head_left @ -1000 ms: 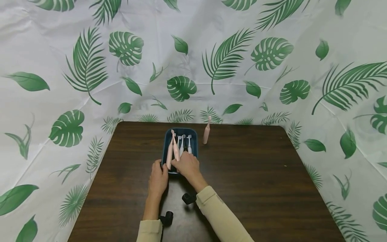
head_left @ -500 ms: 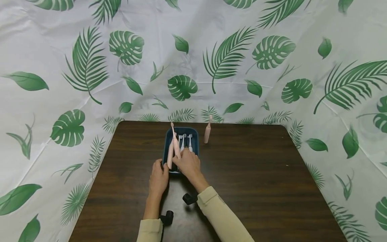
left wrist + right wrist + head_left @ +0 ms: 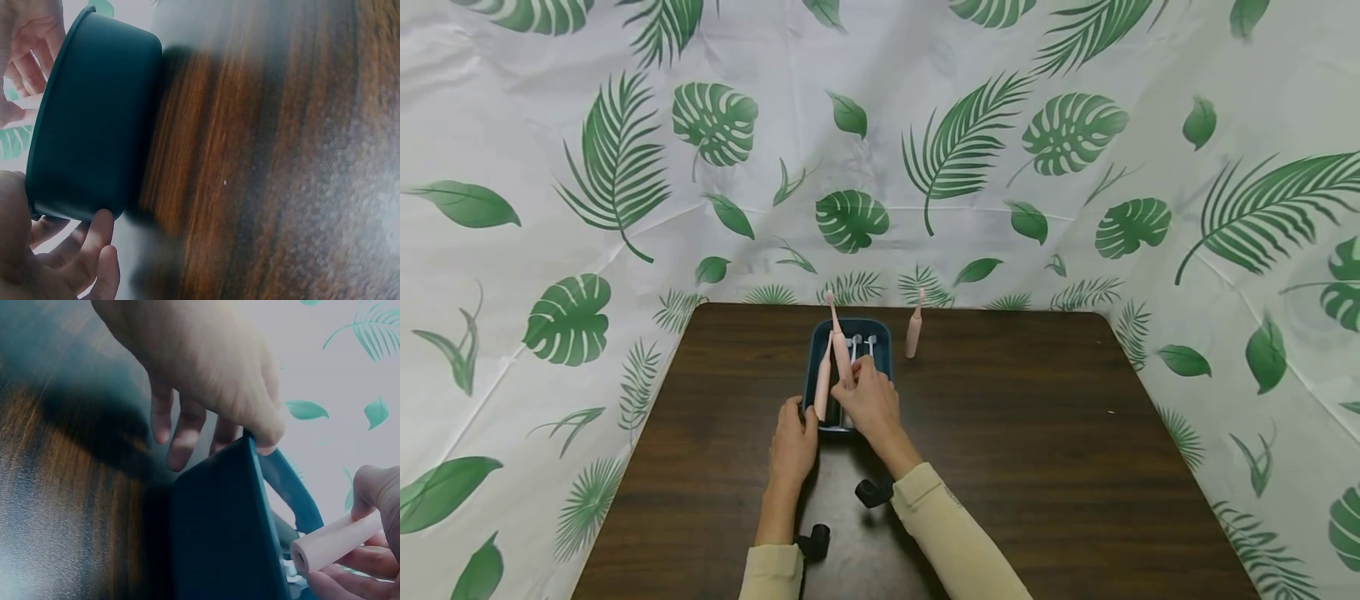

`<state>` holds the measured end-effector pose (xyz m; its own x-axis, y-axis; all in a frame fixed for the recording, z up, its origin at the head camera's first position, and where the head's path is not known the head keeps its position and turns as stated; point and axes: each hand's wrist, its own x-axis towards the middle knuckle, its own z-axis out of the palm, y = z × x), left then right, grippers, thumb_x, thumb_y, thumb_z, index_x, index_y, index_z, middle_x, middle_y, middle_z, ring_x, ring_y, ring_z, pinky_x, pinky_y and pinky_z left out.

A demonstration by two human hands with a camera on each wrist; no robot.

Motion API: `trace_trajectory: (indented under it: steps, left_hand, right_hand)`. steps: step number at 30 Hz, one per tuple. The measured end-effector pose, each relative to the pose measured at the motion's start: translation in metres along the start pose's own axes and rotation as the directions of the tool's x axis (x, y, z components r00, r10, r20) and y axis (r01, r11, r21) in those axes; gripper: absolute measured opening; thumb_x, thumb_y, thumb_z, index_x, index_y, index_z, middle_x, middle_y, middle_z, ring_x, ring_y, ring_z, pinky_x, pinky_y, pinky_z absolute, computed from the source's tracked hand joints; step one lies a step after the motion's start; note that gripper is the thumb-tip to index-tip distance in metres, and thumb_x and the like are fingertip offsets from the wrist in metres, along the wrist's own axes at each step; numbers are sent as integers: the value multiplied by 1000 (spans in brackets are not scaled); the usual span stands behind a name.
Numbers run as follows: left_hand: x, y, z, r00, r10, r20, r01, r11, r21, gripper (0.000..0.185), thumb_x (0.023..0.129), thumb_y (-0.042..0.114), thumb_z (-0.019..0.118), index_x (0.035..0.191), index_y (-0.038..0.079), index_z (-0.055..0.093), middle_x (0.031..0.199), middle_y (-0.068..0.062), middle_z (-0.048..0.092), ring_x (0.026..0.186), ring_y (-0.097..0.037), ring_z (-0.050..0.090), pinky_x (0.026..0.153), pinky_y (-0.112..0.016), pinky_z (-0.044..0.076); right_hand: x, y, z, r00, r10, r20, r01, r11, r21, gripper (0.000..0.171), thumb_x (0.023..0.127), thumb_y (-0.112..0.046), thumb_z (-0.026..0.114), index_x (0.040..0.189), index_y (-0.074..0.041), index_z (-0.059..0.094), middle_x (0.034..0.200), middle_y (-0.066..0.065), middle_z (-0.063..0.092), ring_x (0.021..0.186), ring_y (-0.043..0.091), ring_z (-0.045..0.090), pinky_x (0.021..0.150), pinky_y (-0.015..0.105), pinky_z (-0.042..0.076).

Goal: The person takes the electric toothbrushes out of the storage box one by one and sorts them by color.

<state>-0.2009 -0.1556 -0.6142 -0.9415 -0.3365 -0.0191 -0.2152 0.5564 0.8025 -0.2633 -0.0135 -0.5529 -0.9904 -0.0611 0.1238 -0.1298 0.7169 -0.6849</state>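
Right hand (image 3: 874,404) pinches pink toothbrush (image 3: 842,358) over dark blue tray (image 3: 887,354), brush head pointing away from person. Left hand (image 3: 792,446) grips tray at near left corner, thumb at rim, fingers outside. Second pink brush (image 3: 823,390) inside tray (leaning or flat, I can't tell from here), white toothbrushes (image 3: 871,345) farther right. Third pink brush (image 3: 913,335) upright on wooden table (image 3: 1037,433), right of tray.

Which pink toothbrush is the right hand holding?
The middle pink toothbrush, its handle pinched in the right hand. The left one is in the blue bin; the right one stands on the table.
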Motion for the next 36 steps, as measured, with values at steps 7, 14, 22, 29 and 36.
trace_trajectory:
  steps: [7, 14, 22, 29, 36]
  left_hand:
    - [-1, -1, 0, 1000, -9, 9, 9, 1000, -2, 45, 114, 34, 46, 149, 7, 52, 134, -16, 63, 102, -36, 66, 84, -58, 53]
    - [-1, 0, -1, 1000, -10, 12, 10, 1000, -9, 45, 114, 36, 46, 148, 8, 53, 132, -15, 63, 102, -34, 66, 84, -57, 52]
    - [-1, -1, 0, 1000, -13, 5, 13, 1000, -20, 46, 113, 37, 46, 149, 9, 53, 134, -14, 63, 105, -35, 67, 87, -58, 53]
    - [-1, -3, 1, 1000, -17, 11, 18, 999, -41, 47, 113, 38, 45, 150, 10, 52, 135, -14, 63, 108, -35, 65, 88, -58, 52]
    - [-1, -3, 1, 1000, -18, 7, 19, 998, -64, 47, 113, 38, 46, 149, 9, 53, 134, -14, 63, 110, -35, 65, 90, -59, 51]
  right_hand:
    - [3, 2, -5, 997, -23, -78, 27, 998, 53, 34, 93, -28, 77, 119, -14, 60, 104, 6, 78, 78, 19, 68, 74, 43, 57]
    - [10, 7, -14, 983, -64, -170, 81, 992, 93, 29, 93, -25, 76, 115, -13, 60, 98, 6, 77, 73, 19, 68, 70, 44, 57]
    - [17, 16, -25, 977, -2, -213, 32, 990, 135, 32, 93, -23, 77, 118, -14, 59, 101, 7, 77, 87, 26, 74, 76, 51, 59]
    - [24, 27, -37, 973, -27, -228, 69, 981, 180, 30, 96, -22, 75, 119, -15, 57, 91, 8, 74, 76, 24, 67, 68, 45, 54]
    - [31, 38, -44, 964, 13, -267, 40, 981, 191, 39, 94, -22, 77, 126, -14, 57, 106, 8, 72, 94, 26, 72, 82, 51, 58]
